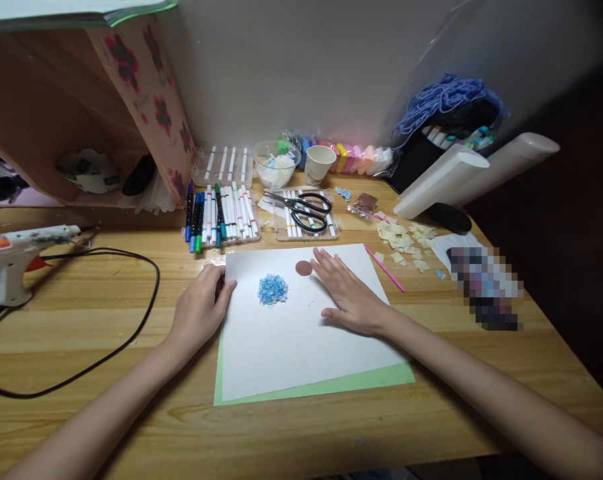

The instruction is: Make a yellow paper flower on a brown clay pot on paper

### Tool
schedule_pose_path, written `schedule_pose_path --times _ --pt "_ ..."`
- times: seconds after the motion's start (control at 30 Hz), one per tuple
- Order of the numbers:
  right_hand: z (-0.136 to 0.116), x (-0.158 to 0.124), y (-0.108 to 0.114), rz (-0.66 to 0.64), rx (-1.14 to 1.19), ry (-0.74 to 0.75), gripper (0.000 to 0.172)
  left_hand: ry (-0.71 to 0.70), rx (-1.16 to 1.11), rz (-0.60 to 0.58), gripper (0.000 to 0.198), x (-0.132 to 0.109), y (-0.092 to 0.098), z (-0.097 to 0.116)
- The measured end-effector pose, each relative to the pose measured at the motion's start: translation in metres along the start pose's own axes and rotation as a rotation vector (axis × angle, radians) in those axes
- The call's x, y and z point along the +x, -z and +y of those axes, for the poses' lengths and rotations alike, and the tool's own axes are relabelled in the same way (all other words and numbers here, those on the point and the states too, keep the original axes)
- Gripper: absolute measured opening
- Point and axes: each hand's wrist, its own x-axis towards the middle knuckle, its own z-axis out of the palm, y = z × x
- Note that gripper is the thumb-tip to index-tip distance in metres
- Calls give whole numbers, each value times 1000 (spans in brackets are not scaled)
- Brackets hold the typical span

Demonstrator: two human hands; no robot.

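A white sheet (301, 333) lies on a light green sheet (361, 381) on the wooden desk (131, 413). On the white sheet sit a small heap of blue paper bits (272, 289) and a flat brown clay disc (304, 268). My right hand (348, 293) lies flat and open on the white sheet, fingertips just right of the brown disc. My left hand (201, 312) rests at the sheet's left edge with fingers curled; whether they hold anything is hidden.
A glue gun (16, 257) with a black cord (131, 333) lies at left. Markers (220, 215), scissors (304, 208), a paper cup (319, 163), a bowl (276, 162), clay packs (361, 159) and yellow paper scraps (404, 239) line the back. A pink stick (384, 268) lies right of the sheet.
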Motion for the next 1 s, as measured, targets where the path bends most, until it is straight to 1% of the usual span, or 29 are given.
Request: schedule_pose_path --times 0.17,0.3,0.4,0.53,0.7,0.87,1.0 --pt "1 8 2 -59 -23 -46 74 4 -22 -13 14 0 1 1" --pt "-2 15 4 -48 -14 -81 65 11 -32 -21 14 0 2 2" --pt "-3 17 5 -38 -23 -90 64 18 -27 -23 14 0 2 3" --pt "-2 15 3 -30 -20 -69 66 21 -27 -16 13 0 2 3" --pt "2 14 0 24 25 -89 69 18 -28 -18 13 0 1 2" --pt "-1 16 3 -44 3 -84 61 27 -34 -23 14 0 2 3" --pt "-2 15 3 -40 2 -83 59 33 -28 -22 15 0 3 4"
